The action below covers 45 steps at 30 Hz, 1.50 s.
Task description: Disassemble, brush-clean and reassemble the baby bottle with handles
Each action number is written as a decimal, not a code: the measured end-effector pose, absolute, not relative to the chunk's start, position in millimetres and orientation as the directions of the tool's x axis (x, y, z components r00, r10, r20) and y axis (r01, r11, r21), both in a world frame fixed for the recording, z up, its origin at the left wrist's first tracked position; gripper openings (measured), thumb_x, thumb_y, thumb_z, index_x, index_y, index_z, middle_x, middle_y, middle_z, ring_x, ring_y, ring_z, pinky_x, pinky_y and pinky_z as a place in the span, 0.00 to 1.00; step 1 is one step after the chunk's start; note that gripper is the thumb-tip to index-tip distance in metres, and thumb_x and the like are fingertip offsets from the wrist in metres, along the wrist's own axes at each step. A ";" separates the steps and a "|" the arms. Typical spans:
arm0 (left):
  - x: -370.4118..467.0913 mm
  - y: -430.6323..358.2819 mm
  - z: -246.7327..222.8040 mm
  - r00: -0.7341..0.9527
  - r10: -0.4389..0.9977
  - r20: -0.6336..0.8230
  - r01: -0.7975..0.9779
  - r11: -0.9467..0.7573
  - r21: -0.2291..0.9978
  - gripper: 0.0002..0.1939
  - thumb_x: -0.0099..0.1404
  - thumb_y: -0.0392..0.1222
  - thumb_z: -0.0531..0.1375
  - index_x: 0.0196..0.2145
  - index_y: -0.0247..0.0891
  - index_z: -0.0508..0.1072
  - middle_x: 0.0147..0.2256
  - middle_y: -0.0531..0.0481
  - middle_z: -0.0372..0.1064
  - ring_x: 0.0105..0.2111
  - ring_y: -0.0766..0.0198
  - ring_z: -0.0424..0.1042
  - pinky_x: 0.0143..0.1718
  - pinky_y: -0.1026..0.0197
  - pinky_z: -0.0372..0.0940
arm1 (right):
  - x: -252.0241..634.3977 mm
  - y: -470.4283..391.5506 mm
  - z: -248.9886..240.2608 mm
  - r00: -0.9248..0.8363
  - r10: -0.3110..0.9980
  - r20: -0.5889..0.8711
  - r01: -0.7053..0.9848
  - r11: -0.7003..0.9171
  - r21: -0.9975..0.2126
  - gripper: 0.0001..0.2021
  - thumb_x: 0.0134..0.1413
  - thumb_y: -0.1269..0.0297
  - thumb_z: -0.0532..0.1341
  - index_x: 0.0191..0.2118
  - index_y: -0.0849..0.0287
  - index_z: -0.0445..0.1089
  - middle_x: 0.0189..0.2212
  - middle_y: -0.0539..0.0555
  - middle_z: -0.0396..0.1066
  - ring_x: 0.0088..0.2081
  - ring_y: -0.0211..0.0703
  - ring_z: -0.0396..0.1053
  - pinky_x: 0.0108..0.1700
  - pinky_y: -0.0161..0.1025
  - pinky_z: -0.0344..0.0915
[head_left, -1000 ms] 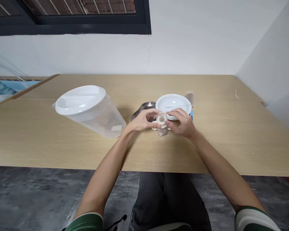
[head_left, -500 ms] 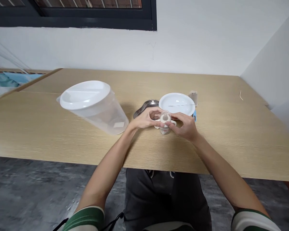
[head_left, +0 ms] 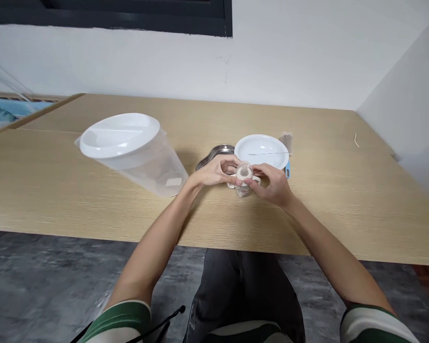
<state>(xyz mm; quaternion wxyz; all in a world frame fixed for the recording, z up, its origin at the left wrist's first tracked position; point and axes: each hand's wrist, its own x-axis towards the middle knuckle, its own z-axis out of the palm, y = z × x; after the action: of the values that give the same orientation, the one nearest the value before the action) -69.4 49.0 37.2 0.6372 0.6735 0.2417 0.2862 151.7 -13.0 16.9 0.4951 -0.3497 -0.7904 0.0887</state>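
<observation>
A small baby bottle [head_left: 243, 189] with a clear dome over its teat and pale handles on both sides stands upright between my hands, near the middle of the table. My left hand [head_left: 219, 171] grips it from the left, thumb across the front of the collar. From the right, my right hand [head_left: 272, 184] pinches the collar and the handle area. Just behind are a white oval bowl [head_left: 260, 143], with a thin straight rod lying across it, and a steel kidney dish [head_left: 218, 151], partly covered by my left hand.
A large translucent pitcher [head_left: 146, 157] with a white lid stands to the left on the wooden table [head_left: 343, 205]. Right of the bowl are a small greyish packet [head_left: 286, 141] and a blue-edged object [head_left: 288, 169]. A thin pale strip [head_left: 356, 140] lies farther right.
The camera view has tilted slightly down, and the legs under the table have shifted. Both hands keep the same hold on the baby bottle.
</observation>
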 end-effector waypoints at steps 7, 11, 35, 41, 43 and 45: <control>-70.6 42.0 41.6 0.716 0.693 0.081 -0.024 -0.092 0.995 0.22 0.51 0.37 0.75 0.42 0.33 0.75 0.43 0.42 0.77 0.41 0.55 0.77 0.37 0.58 0.72 | 150.1 -12.5 14.1 -0.281 0.612 0.740 0.468 0.760 -0.450 0.12 0.63 0.55 0.64 0.47 0.57 0.71 0.37 0.56 0.78 0.36 0.42 0.76 0.39 0.40 0.75; -71.6 37.7 44.4 0.729 0.673 0.123 0.009 -0.190 0.982 0.24 0.56 0.37 0.73 0.49 0.33 0.74 0.47 0.41 0.75 0.47 0.53 0.75 0.47 0.53 0.71 | 149.7 -13.5 9.9 -0.300 0.601 0.741 0.487 0.764 -0.423 0.13 0.66 0.56 0.61 0.49 0.58 0.69 0.38 0.57 0.77 0.38 0.44 0.75 0.40 0.42 0.74; -74.4 52.0 31.8 0.557 0.786 0.268 -0.033 -0.301 0.953 0.30 0.66 0.66 0.62 0.47 0.33 0.78 0.44 0.39 0.77 0.41 0.56 0.78 0.47 0.55 0.70 | 165.2 -3.6 16.0 -0.027 0.533 0.846 0.693 0.620 -0.368 0.17 0.69 0.64 0.53 0.25 0.53 0.54 0.21 0.49 0.59 0.26 0.40 0.60 0.30 0.41 0.58; -73.7 53.7 30.4 0.478 0.833 0.279 0.005 -0.320 0.947 0.23 0.67 0.60 0.63 0.39 0.34 0.79 0.41 0.42 0.78 0.38 0.60 0.77 0.45 0.57 0.70 | 164.9 -4.2 16.7 -0.048 0.561 0.826 0.692 0.615 -0.377 0.20 0.70 0.61 0.53 0.24 0.53 0.52 0.19 0.47 0.55 0.24 0.38 0.55 0.29 0.40 0.55; -74.5 55.5 27.9 0.446 0.853 0.271 0.053 -0.328 0.943 0.20 0.68 0.57 0.63 0.37 0.35 0.79 0.39 0.42 0.79 0.37 0.60 0.77 0.45 0.58 0.69 | 164.4 -5.5 16.3 -0.024 0.573 0.819 0.683 0.608 -0.405 0.19 0.70 0.61 0.53 0.25 0.53 0.52 0.19 0.46 0.55 0.23 0.37 0.55 0.29 0.40 0.55; -75.4 56.8 26.3 0.414 0.870 0.268 0.094 -0.334 0.938 0.18 0.68 0.54 0.62 0.34 0.35 0.79 0.37 0.43 0.79 0.37 0.60 0.76 0.44 0.58 0.69 | 164.1 -6.6 15.3 0.011 0.582 0.813 0.677 0.594 -0.434 0.18 0.70 0.60 0.53 0.26 0.53 0.54 0.20 0.46 0.56 0.24 0.37 0.56 0.29 0.39 0.55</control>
<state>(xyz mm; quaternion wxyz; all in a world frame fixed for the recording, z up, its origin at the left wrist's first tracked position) -75.4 56.8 26.3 0.4635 0.7016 0.3436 0.4183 164.1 -6.6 15.3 0.5516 -0.4484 -0.7020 -0.0433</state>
